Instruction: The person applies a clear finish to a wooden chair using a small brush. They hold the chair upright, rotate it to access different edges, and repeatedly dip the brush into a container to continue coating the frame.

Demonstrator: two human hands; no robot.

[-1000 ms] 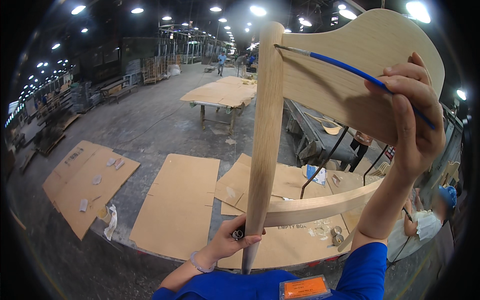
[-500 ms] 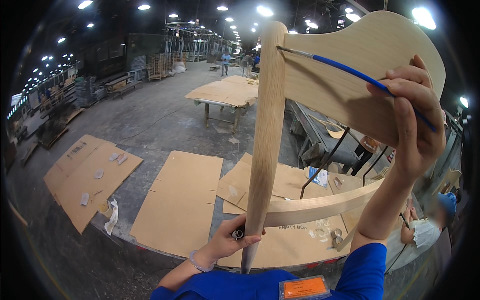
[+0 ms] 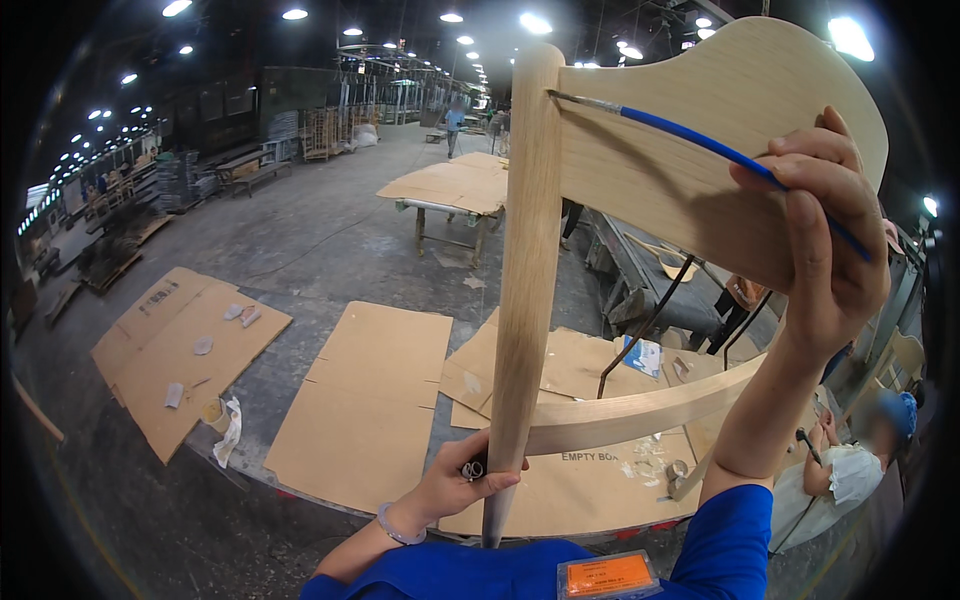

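An unpainted wooden chair frame stands upright before me, with a round post (image 3: 532, 230) joined to a curved back panel (image 3: 700, 95). Lower down, a bowed wooden rail (image 3: 640, 418) meets the same post. My left hand (image 3: 452, 488) is wrapped round the bottom part of the post, a ring on one finger. In my raised right hand (image 3: 835, 225) is a thin paintbrush (image 3: 695, 145) with a blue handle, pinched between thumb and fingers. Its dark tip touches the seam where post and panel meet, near the top.
Cardboard sheets (image 3: 365, 395) cover the work table, with scraps and a small cup (image 3: 213, 412) at left. Dark bent metal rods (image 3: 650, 320) rise behind the rail. A co-worker in a blue cap (image 3: 850, 470) sits close at right. Another cardboard-topped table (image 3: 450, 185) stands farther off.
The view has shifted slightly, so the post appears a little farther left. Both hands keep their grips, and the brush tip stays at the seam.
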